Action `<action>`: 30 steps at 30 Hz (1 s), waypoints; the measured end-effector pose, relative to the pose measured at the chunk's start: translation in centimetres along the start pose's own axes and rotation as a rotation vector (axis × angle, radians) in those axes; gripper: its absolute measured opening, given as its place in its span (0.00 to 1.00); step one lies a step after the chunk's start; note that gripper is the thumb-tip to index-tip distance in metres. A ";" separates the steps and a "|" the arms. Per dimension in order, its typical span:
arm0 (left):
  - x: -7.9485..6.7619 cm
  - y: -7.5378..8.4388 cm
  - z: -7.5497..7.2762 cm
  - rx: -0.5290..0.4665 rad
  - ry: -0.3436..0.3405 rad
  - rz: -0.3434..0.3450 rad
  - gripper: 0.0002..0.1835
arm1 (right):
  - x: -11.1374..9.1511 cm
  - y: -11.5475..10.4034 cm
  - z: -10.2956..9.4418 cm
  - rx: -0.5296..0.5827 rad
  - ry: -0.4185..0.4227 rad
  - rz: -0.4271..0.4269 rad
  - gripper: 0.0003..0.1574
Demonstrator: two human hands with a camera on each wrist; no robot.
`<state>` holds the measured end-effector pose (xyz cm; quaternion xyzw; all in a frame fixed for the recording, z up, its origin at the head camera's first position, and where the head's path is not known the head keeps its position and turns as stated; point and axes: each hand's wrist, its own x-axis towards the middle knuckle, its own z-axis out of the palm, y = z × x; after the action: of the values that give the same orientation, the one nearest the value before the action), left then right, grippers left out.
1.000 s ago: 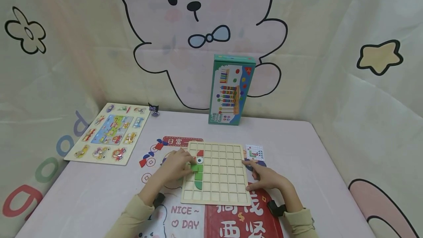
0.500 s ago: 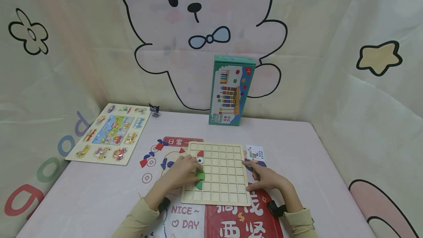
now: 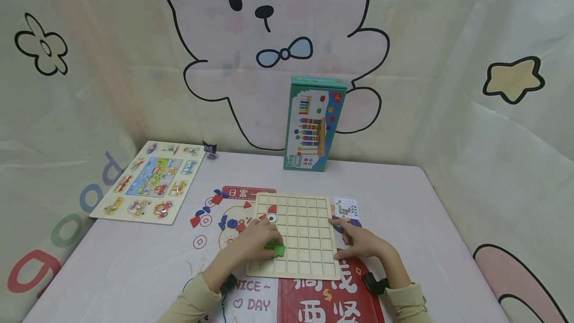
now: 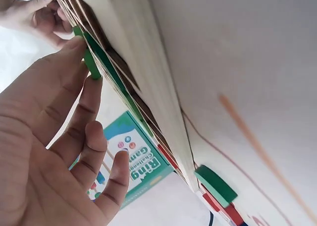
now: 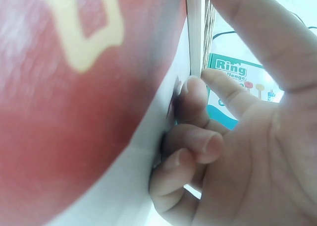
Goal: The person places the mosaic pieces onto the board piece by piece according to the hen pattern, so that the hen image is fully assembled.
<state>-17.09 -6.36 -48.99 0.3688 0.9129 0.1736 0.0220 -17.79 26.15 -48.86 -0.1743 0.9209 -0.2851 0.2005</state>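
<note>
Head view: L hand [image 3: 255,240] pinches 1 green pc [image 3: 280,250] over 1 grid board [image 3: 309,236]; R hand [image 3: 364,241] part-spread, prob. touching it.

A play corner decked out in kiddie style, hung on L, R and far sides w/ printed cloth [image 3: 426,39]; home, nursery or studio, can't tell. Bkgd: a big cartoon bear [image 3: 269,83] in a blue bow tie [image 3: 284,54], w/ a yellow star [image 3: 514,81] at R, a flower outline [image 3: 46,47] and colored letters [image 3: 66,243] at L. The white-topped table [image 3: 403,203] carries toys: a "Ring Challenge Game" box [image 3: 314,123], a picture puzzle board [image 3: 152,178], a tiny dark figurine [image 3: 210,149] and a pale grid board [image 3: 309,233]. Under the latter, a decorative print [image 3: 287,303] (cheerily lettered "NICE DAY" in Eng., plus Chinese chars.) shows.
</note>
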 end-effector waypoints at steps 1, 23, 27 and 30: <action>0.0 0.1 0.0 -0.001 -0.007 0.002 0.12 | 0.0 0.0 0.0 -0.001 0.000 0.000 0.57; -0.5 0.5 -0.7 0.008 -0.016 -0.011 0.14 | 0.0 0.0 0.0 0.001 0.000 0.000 0.57; -0.7 0.0 -1.0 0.003 -0.009 -0.039 0.14 | 0.1 0.2 0.1 0.004 -0.002 -0.001 0.57; -1.0 -0.5 -1.1 0.010 -0.004 -0.069 0.14 | 0.1 0.2 0.1 0.008 -0.003 0.000 0.57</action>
<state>-16.86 -7.66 -48.20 0.3375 0.9259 0.1677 0.0281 -17.86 26.19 -49.12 -0.1737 0.9195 -0.2884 0.2027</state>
